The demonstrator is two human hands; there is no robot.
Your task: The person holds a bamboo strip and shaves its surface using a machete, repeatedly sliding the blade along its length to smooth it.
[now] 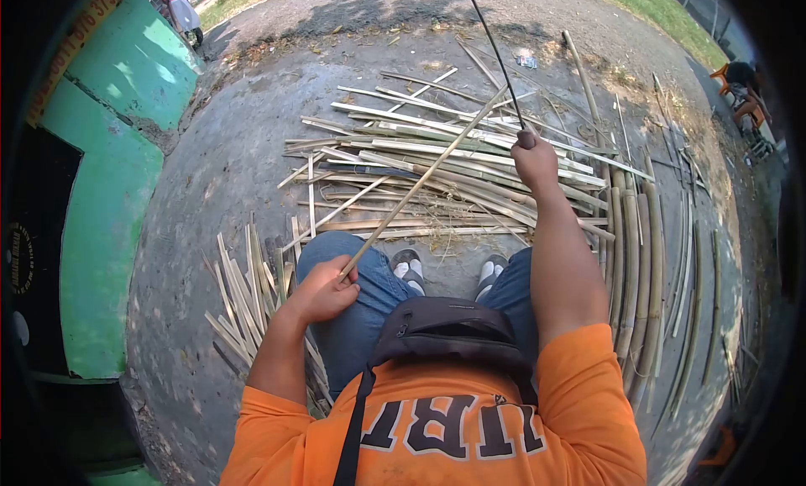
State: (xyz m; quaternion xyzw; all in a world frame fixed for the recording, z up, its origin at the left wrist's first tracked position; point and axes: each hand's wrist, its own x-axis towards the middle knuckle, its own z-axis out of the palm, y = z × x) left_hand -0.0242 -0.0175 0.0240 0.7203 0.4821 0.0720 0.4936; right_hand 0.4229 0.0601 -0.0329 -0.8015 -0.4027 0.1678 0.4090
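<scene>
Clearly, the bamboo strip (421, 183) slants from the left hand (326, 289) towards the long knife (502, 62)

We see the left hand closed around the strip's near end, by the left knee (323, 249). From that grip the long axis runs forward and to the right, above the pile of split strips (478, 162). The right hand (535, 160) is wrapped around the knife's handle (526, 139), farther forward, with the blade pointing ahead and leaning left. We judge that everything turns on how these two long axes meet: in our view the strip's far tip reaches the line of the blade just beyond the right fist, though we cannot tell whether they touch. The left hand has the near end; the right hand is nearer the far tip. Further out, we see the pile lying mostly crosswise beyond the feet (409, 267), more loose strips (239, 288) on the left, and round poles (642, 276) on the right, roughly fore and aft.
</scene>
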